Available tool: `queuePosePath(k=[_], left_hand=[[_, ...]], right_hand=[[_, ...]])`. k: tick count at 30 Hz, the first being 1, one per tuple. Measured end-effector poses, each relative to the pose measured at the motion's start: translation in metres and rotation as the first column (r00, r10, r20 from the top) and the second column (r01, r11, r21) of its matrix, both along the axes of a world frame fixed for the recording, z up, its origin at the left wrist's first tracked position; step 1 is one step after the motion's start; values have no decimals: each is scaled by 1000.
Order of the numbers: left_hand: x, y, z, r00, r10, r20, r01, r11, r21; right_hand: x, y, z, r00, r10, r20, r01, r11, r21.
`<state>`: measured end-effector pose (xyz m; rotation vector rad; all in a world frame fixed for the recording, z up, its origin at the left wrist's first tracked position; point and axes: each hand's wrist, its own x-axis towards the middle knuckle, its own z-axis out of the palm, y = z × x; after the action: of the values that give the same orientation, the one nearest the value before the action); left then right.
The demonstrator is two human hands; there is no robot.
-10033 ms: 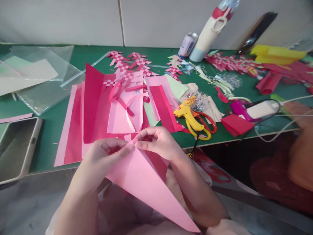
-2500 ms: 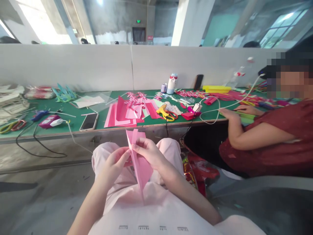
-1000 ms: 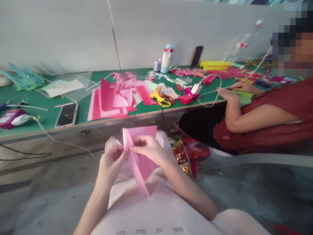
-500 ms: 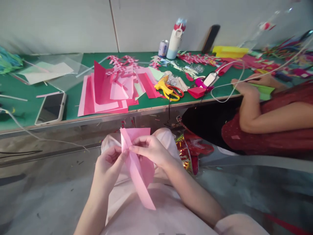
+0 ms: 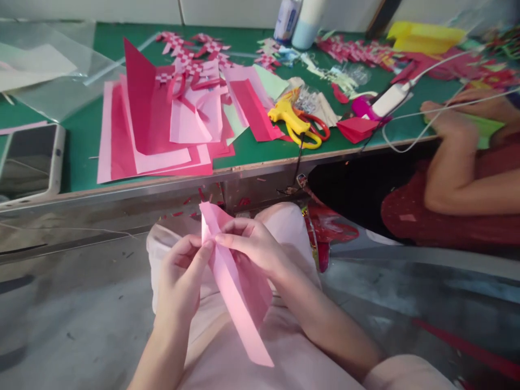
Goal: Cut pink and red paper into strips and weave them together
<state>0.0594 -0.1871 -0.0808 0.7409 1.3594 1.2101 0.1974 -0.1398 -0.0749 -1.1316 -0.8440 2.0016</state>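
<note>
Over your lap, below the green table (image 5: 81,162) edge, the folded pink paper (image 5: 239,298) runs long-axis from top-left to lower-right; your left hand (image 5: 181,276) and right hand (image 5: 255,249) pinch its upper end, equally near, fingertips (image 5: 209,246) pressed together at the crease.

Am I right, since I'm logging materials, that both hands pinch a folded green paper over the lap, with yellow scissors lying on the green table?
Not quite: the head view shows the folded paper is pink, not green. The left hand and right hand do pinch it over the lap, and the yellow scissors lie on the green table.
</note>
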Motion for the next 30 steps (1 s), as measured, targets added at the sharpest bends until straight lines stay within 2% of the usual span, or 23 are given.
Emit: queuePosePath(k=[5,10,14,17,21,24,30], left_hand=[[-6,6,-11,999,23,40,-20,997,-77],[-12,14,-22,999,-43,-27,40,992,-117],[-12,18,-29,998,-29,-64,19,989,-146],[-11,18,-33,995,-85,44,93,963,-252],[-8,18,-35,966,-106,237,173,945,-279],[-5,19,-36,956,-57,287,146,944,-296],[1,21,-33,980,63,191,5,943,-334]], right_hand=[[-6,5,-9,999,-29,12,30,995,-95],[-9,13,-20,999,17,39,-16,999,-39],[-8,16,-24,1000,29,-5,-29,998,-56],[-6,17,-25,998,49,-48,-52,995,-80],[-5,14,-30,997,60,-43,-64,994,-90],[-4,11,-37,997,76,0,-76,995,-68],[0,6,-41,988,70,140,-73,997,14]])
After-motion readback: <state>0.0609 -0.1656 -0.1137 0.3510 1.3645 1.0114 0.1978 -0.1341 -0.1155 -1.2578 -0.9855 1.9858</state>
